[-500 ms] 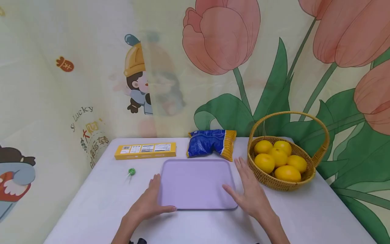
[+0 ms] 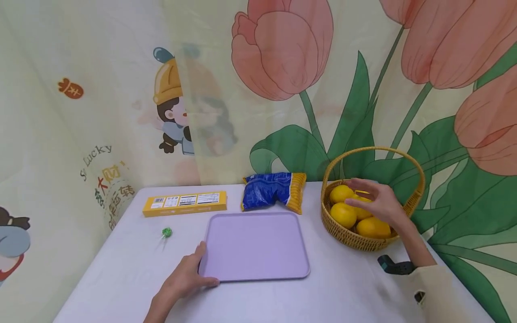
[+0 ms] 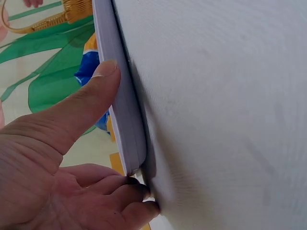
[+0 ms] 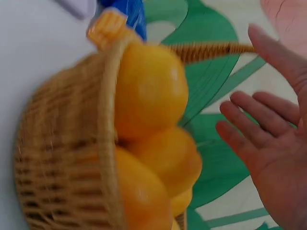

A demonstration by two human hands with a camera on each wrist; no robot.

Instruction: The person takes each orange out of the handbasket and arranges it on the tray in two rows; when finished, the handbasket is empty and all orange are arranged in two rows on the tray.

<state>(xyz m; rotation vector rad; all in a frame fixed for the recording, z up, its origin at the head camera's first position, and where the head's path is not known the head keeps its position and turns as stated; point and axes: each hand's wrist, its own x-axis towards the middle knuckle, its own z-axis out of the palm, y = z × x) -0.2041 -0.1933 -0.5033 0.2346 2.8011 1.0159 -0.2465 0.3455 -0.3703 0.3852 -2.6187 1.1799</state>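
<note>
A lilac rectangular tray (image 2: 255, 246) lies flat on the table. My left hand (image 2: 183, 276) rests at its near left corner, the straight thumb along the front edge and the fingers beside the left edge. In the left wrist view the thumb (image 3: 86, 105) touches the tray's side (image 3: 125, 120), and the fingers are slightly bent at the corner. My right hand (image 2: 377, 202) is spread above a wicker basket (image 2: 351, 240) of yellow-orange round fruits (image 2: 343, 215). The right wrist view has that hand (image 4: 273, 143) apart from the fruits (image 4: 151, 91), holding nothing.
Behind the tray lies a blue and yellow snack bag (image 2: 268, 190). A long yellow box (image 2: 185, 204) is at the back left, with a green-wrapped lollipop (image 2: 167, 232) before it. The basket's tall handle (image 2: 373, 149) arches over the fruits. A printed curtain hangs behind the table.
My right hand has left the tray's right side and moved right and up over the basket of fruits. The left hand stays at the tray's left corner. The head view has shifted slightly.
</note>
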